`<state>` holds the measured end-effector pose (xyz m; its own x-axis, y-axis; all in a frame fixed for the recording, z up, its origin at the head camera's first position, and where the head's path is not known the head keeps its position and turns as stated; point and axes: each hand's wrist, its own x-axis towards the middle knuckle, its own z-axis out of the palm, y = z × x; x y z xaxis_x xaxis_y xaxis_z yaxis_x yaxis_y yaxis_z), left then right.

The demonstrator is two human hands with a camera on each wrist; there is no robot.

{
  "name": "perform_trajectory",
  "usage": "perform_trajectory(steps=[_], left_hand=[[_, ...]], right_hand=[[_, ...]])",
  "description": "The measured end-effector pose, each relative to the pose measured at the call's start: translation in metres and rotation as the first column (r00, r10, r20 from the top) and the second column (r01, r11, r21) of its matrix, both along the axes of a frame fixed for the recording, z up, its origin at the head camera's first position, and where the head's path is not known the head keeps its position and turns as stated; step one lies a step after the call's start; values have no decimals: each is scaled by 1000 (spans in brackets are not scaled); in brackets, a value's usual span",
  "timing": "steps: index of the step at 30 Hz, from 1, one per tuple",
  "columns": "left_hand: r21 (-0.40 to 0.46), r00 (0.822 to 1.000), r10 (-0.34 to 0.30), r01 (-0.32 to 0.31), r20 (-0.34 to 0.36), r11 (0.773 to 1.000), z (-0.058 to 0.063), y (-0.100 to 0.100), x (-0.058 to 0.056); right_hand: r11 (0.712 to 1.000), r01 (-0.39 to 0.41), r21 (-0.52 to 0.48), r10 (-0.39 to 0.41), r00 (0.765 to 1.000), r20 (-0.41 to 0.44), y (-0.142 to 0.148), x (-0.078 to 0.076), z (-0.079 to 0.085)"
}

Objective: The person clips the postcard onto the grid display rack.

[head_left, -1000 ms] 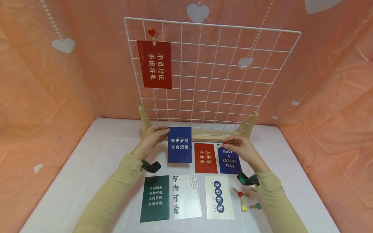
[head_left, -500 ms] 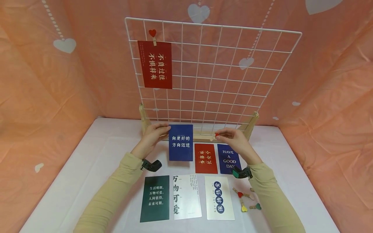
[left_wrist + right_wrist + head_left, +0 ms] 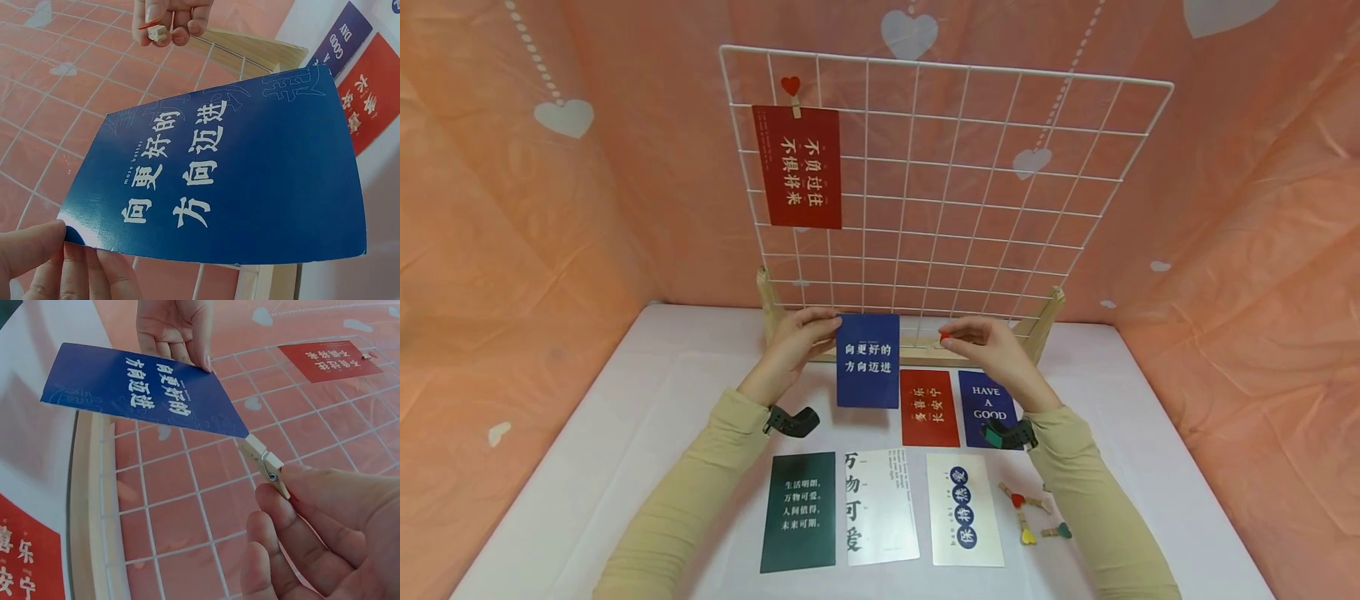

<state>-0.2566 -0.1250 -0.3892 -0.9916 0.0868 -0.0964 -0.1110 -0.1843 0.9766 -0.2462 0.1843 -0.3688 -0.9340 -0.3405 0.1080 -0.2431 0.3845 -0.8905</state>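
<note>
My left hand (image 3: pixel 793 346) pinches the upper left corner of a blue card (image 3: pixel 868 383) with white lettering, thumb in front and fingers behind, as the left wrist view shows. The card is held up off the table before the lower part of a white wire grid (image 3: pixel 970 200). To its right, my right hand (image 3: pixel 992 346) pinches a small wooden clothespin (image 3: pixel 262 459) with a red piece on it. In the head view a gap separates this clothespin from the card. A red card (image 3: pixel 801 167) hangs at the grid's upper left under a red heart clothespin (image 3: pixel 793 96).
On the table lie a red card (image 3: pixel 929 408), another blue card (image 3: pixel 988 404), a green card (image 3: pixel 799 512) and two white cards. Several heart clothespins (image 3: pixel 1028 533) lie near the right forearm. Wooden feet (image 3: pixel 1047 321) hold the grid up.
My right hand has moved left and slightly up with the clothespin, closer to the blue card. My left hand has raised the card a little, drifting slightly right.
</note>
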Motion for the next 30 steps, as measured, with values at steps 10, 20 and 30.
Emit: perform_trajectory(steps=[10, 20, 30], left_hand=[[6, 1000, 10, -10, -19, 1000, 10, -1, -1], [-18, 999, -2, 1, -49, 1000, 20, 2, -2], [-26, 997, -7, 5, -78, 1000, 30, 4, -5]], right_hand=[[999, -19, -37, 17, 999, -39, -11, -5, 15], [996, 5, -89, -9, 999, -41, -15, -10, 26], [996, -5, -90, -1, 998, -69, -17, -16, 35]])
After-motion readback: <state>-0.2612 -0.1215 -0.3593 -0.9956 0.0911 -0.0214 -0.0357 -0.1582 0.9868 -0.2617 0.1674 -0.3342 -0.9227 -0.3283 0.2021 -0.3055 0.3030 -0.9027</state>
